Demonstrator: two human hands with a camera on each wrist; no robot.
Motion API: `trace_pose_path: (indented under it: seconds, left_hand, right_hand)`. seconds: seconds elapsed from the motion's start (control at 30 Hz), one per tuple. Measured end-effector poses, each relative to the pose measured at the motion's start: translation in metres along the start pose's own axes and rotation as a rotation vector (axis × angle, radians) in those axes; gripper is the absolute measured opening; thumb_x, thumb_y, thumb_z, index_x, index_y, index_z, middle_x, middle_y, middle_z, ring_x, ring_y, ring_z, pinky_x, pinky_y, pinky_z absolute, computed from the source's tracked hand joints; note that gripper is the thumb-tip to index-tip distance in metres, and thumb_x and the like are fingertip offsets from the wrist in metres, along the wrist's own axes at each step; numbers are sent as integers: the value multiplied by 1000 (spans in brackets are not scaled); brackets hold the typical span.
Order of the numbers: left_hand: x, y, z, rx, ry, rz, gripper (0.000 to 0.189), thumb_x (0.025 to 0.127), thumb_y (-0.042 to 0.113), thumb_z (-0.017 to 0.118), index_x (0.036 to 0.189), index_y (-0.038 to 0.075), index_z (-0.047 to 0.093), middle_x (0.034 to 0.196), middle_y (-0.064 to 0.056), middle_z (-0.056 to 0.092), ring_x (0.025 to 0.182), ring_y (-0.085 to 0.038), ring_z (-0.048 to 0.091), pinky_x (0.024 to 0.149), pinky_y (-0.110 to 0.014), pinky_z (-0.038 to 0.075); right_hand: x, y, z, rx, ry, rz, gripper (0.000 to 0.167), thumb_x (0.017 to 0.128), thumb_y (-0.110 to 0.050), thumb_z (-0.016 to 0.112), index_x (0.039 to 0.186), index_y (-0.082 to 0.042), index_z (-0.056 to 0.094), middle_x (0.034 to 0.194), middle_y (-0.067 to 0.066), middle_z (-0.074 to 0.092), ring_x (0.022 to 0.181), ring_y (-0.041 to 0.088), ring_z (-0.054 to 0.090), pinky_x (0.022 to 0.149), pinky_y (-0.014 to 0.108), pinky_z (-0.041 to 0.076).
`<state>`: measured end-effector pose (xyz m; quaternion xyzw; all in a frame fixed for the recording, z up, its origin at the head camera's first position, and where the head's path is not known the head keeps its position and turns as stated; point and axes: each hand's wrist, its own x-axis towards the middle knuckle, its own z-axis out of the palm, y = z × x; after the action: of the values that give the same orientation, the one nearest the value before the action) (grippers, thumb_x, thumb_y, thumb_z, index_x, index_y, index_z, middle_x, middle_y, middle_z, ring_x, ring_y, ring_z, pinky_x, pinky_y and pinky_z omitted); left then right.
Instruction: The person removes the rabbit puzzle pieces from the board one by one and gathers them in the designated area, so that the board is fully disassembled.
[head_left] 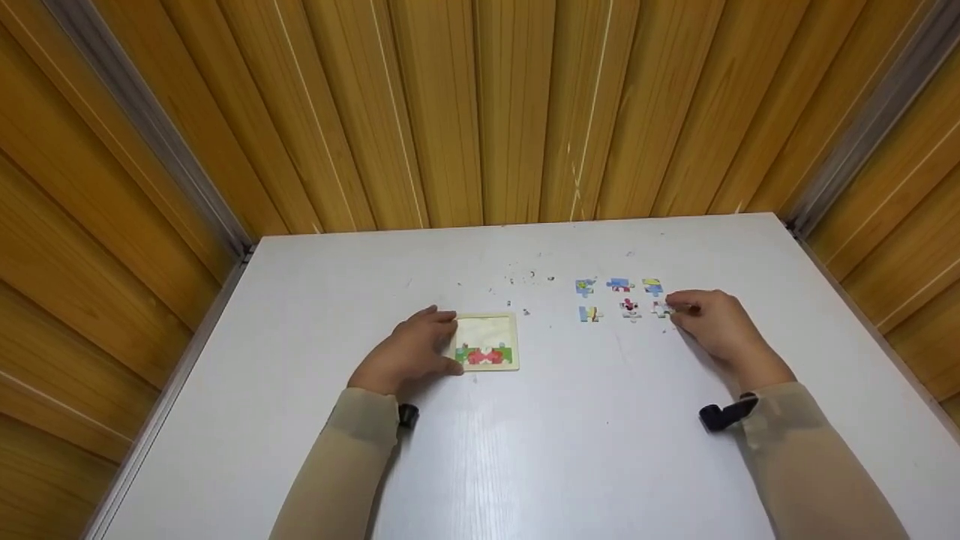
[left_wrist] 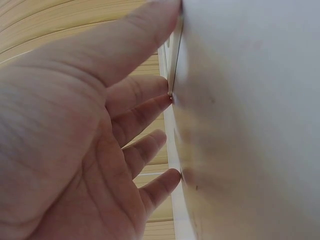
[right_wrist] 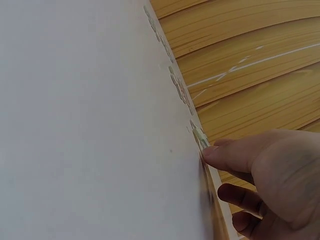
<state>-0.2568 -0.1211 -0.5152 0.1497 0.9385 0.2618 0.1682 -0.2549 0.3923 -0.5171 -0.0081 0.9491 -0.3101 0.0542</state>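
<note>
**Left hand on frame, right hand on a loose piece**

From my end, on the head view: the left hand spans the left side of the frame, thumb at the near left corner, fingers at the far left. It grips the edge with a moderate spread; the left wrist view has thumb and two fingertips right at the rim. Frame lies flat on the desk, left of the loose pieces. Inside it, a row of green, red and white pieces runs along the near side; pale base shows beyond.

Right hand is narrow, thumb and index pinching a whitish piece at the right end of the near row. I can't tell whether it's off the desk.

Left of that: a red-and-white piece, then a blue-yellow one. Far row has three more, mostly blue.

Dark specks dot the desk past the frame (too small for me to identify). Beige sleeves on both arms, ribbed wood-look wall behind.
</note>
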Motion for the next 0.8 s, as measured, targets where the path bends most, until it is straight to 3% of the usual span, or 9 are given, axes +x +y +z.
trace_pose_path:
  seconds: [0.33,0.47,0.53,0.63,0.8]
  left_hand:
    - [-1,-2,-2,20,-4,45,85,90,27,98,164,11,60,180,-4,48,178,-35,25,145,-58,24]
    - [-1,-1,-3,13,5,39,84,90,26,99,163,10,61,180,-4,49,177,-35,25,145,-58,24]
    - [-1,0,-3,12,9,36,84,89,26,99,163,10,61,180,-4,49,177,-35,25,145,-58,24]
    - [-2,2,-3,12,11,32,84,90,27,99,163,10,61,180,-4,49,178,-34,25,145,-58,24]
    - [-1,2,-1,19,13,20,85,90,27,98,164,10,60,180,-3,49,178,-33,25,145,-57,25]
  right_hand:
    - [0,-4,0,30,24,31,44,113,-19,65,154,-5,67,164,33,57,153,56,53,129,74,41]
    - [-1,-13,-1,58,32,47,44,114,-25,65,154,-8,66,155,29,63,131,46,62,107,60,57]
    - [-1,-18,-1,71,38,43,44,114,-28,65,154,-9,66,146,26,65,121,40,60,94,48,56]
    - [-1,-30,2,78,56,7,42,114,-28,67,152,-10,69,137,22,67,115,36,58,88,39,50]
    - [2,-62,16,96,82,-123,34,112,-21,70,143,-6,76,141,21,73,118,35,63,97,42,50]
